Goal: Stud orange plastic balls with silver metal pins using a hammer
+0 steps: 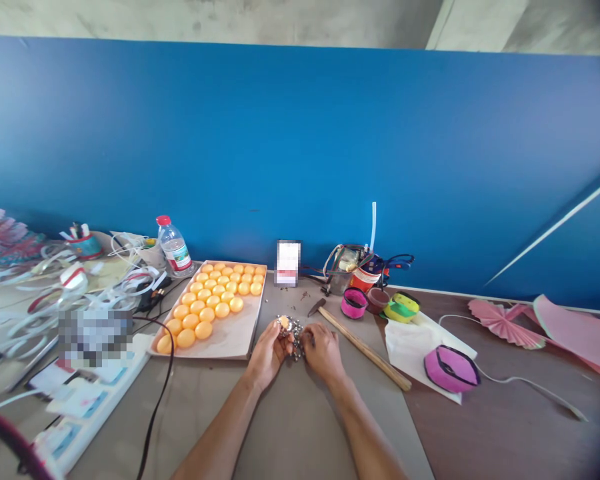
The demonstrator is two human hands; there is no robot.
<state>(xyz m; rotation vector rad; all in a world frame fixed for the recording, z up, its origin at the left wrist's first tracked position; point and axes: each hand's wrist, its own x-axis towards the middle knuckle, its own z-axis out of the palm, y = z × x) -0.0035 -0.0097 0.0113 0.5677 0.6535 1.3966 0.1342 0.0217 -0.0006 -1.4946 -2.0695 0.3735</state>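
My left hand (269,348) is curled around a cluster of small shiny silver pieces (296,339), with a pale orange patch showing at its top left. Whether these pieces sit on an orange ball or lie beside one is too small to tell. Close against the cluster's right side is my right hand (323,349), its fingers bent and pressed together. What those fingertips hold, if anything, is hidden. Left of both hands stands a shallow box (245,327) with rows of orange balls (203,330) in it.
A hammer (365,350) lies right of my hands. Beyond are a pink mesh-sided band (354,303), a yellow-green one (401,307) and a bottle (175,248). Nearer right, a purple one (451,369) rests on white paper. A power strip (97,400) and black cable (167,380) lie left.
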